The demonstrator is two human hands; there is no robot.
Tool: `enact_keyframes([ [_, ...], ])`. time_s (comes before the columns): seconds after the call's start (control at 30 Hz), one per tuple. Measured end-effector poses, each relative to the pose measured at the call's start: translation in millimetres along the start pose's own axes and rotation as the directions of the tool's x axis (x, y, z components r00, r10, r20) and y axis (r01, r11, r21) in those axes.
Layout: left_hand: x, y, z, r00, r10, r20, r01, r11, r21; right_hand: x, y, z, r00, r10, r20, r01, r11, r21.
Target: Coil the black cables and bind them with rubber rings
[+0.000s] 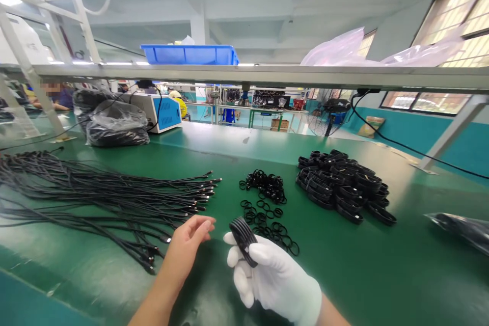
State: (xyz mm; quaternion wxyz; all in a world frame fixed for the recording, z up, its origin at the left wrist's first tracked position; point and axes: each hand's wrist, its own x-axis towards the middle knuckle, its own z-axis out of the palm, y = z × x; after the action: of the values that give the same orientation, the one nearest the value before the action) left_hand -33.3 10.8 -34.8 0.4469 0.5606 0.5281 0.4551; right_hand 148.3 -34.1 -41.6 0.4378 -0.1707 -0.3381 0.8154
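My right hand, in a white glove, grips a coiled black cable between the thumb and fingers. To its left, my left hand is bare, its fingers loosely bent with nothing visible in them. Just beyond the left hand lie many loose black cables, their connector ends pointing right. Small black rings are heaped past the right hand, with more scattered closer to it. Farther right, a pile of coiled black cables sits on the green table.
Black plastic-wrapped bundles stand at the back left beside a white and blue machine. A shelf spans above the table, carrying a blue bin and pink plastic bags. A clear bag lies at the right edge.
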Motion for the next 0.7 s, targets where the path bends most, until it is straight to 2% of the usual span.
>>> enact_keyframes([
  [0.1, -1.1, -3.4, 0.5, 0.999, 0.032, 0.009, -0.033, 0.997, 0.063, -0.6, 0.8, -5.5, 0.998, 0.001, 0.066, -0.007, 0.996, 0.09],
  [0.17, -1.9, -5.0, 1.7, 0.998, 0.059, 0.007, -0.059, 0.99, 0.125, 0.6, 1.5, -6.5, 0.999, -0.013, 0.039, 0.01, 0.998, 0.06],
  [0.3, -0.1, -9.7, 1.6, 0.995, 0.096, 0.016, -0.097, 0.97, 0.223, 3.9, -2.4, 0.3, 0.986, -0.076, -0.15, 0.061, 0.993, -0.099],
  [0.4, 4.6, -15.9, -0.4, 0.997, 0.077, 0.032, -0.083, 0.95, 0.301, 4.8, -15.6, 11.9, 0.946, -0.131, -0.297, 0.074, 0.978, -0.197],
  [0.5, 10.1, -23.5, -1.7, 0.997, 0.047, 0.057, -0.066, 0.917, 0.394, 4.5, -41.7, 15.7, 0.9, -0.213, -0.381, 0.099, 0.95, -0.297],
  [0.57, 13.2, -29.0, -2.6, 0.996, 0.039, 0.085, -0.073, 0.895, 0.44, 1.5, -65.8, 4.0, 0.817, -0.358, -0.453, 0.103, 0.862, -0.496],
  [0.6, 14.6, -32.0, -3.2, 0.995, 0.043, 0.09, -0.079, 0.885, 0.458, -2.0, -79.2, -7.3, 0.74, -0.463, -0.488, 0.077, 0.779, -0.622],
  [0.63, 16.0, -35.0, -4.0, 0.995, 0.049, 0.09, -0.086, 0.876, 0.474, -7.4, -93.0, -22.1, 0.635, -0.586, -0.504, 0.0, 0.652, -0.758],
  [0.67, 17.5, -38.2, -4.8, 0.995, 0.059, 0.085, -0.093, 0.867, 0.49, -15.0, -106.8, -39.6, 0.537, -0.666, -0.517, -0.066, 0.578, -0.814],
  [0.7, 19.1, -41.4, -5.6, 0.994, 0.072, 0.078, -0.102, 0.858, 0.503, -25.0, -120.1, -59.0, 0.456, -0.715, -0.53, -0.121, 0.54, -0.833],
])
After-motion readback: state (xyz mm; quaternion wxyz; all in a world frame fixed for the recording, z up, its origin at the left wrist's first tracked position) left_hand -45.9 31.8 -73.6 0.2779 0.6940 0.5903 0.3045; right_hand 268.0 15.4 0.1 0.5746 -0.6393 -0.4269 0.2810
